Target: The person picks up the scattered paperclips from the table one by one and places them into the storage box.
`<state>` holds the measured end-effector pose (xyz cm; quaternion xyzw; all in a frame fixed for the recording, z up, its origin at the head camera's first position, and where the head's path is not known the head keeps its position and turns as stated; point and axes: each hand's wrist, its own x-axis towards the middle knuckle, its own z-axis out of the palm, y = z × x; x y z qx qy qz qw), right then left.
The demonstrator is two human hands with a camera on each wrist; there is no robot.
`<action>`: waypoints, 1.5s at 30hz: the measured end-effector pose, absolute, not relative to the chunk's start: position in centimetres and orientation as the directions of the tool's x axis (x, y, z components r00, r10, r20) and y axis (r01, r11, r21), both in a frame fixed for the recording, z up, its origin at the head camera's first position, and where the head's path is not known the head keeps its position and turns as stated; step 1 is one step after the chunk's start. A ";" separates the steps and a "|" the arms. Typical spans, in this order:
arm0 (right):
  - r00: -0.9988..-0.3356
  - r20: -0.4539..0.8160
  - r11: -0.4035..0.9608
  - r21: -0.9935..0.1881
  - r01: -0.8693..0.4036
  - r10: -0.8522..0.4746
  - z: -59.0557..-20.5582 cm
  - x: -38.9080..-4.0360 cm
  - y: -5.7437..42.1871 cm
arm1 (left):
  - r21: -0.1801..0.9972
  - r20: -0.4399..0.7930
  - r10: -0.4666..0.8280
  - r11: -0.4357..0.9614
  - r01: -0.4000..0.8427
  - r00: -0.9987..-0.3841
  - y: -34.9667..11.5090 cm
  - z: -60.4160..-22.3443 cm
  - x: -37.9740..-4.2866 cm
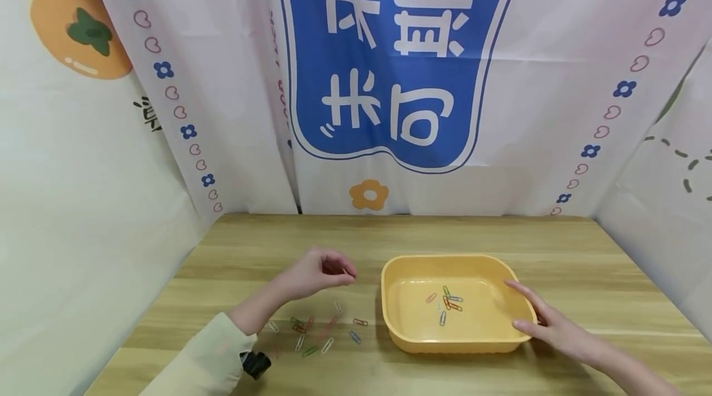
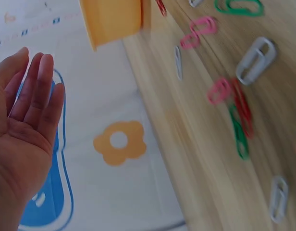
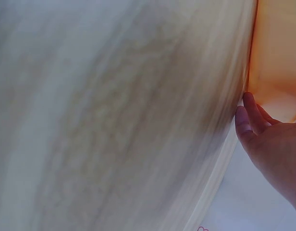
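My left hand (image 1: pixel 319 273) hovers over the table, left of a yellow plastic tray (image 1: pixel 396 334). In the head view its thumb and fingertips come together; in the left wrist view the fingers (image 2: pixel 41 91) look fairly straight, and I cannot tell whether something small sits between them. Loose coloured paper clips (image 1: pixel 327 345) lie on the table below this hand. My right hand (image 1: pixel 562 331) grips the tray's right side, thumb and index finger over the rim, other fingers (image 3: pixel 241 122) against the outer wall. Several paper clips (image 1: pixel 442 318) rest on the tray's floor.
The wooden table (image 1: pixel 311 232) ends at a printed cloth backdrop (image 1: pixel 523 189) at the back, with cloth on both sides too. A black wrist device (image 1: pixel 256 365) sits at the left sleeve's cuff.
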<state>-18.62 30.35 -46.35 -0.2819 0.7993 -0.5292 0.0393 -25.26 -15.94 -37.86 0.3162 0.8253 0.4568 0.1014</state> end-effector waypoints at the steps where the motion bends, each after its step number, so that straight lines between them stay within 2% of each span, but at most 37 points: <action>1: -0.839 0.232 0.279 -0.871 -0.405 -0.493 -46.3 -18.7 30.4 | 0.814 0.114 0.608 0.397 0.425 -0.786 -16.4 -37.9 -25.3; 6: -0.835 0.233 0.276 -0.870 -0.408 -0.499 -46.0 -18.8 30.3 | 0.771 0.075 0.604 0.470 0.430 -0.794 -18.5 -38.2 -25.6; 14: -0.833 0.246 0.286 -0.859 -0.424 -0.496 -46.0 -18.8 30.2 | 0.693 0.009 0.663 0.535 0.483 -0.748 -20.1 -39.7 -26.6; 22: -0.832 0.224 0.261 -0.880 -0.397 -0.508 -45.8 -18.8 30.2 | 0.709 -0.065 0.730 0.514 0.483 -0.681 -19.0 -41.6 -28.1; 29: -0.836 0.204 0.257 -0.891 -0.375 -0.510 -45.8 -18.7 30.3 | 0.740 -0.155 0.742 0.525 0.422 -0.652 -18.1 -42.5 -28.3; 36: -0.832 0.213 0.254 -0.888 -0.383 -0.512 -45.9 -18.7 30.4 | 0.698 -0.152 0.733 0.555 0.454 -0.662 -17.9 -43.3 -28.7; 45: -0.819 0.220 0.235 -0.890 -0.391 -0.530 -46.3 -18.9 30.6 | 0.694 -0.200 0.722 0.581 0.425 -0.662 -17.6 -43.6 -29.7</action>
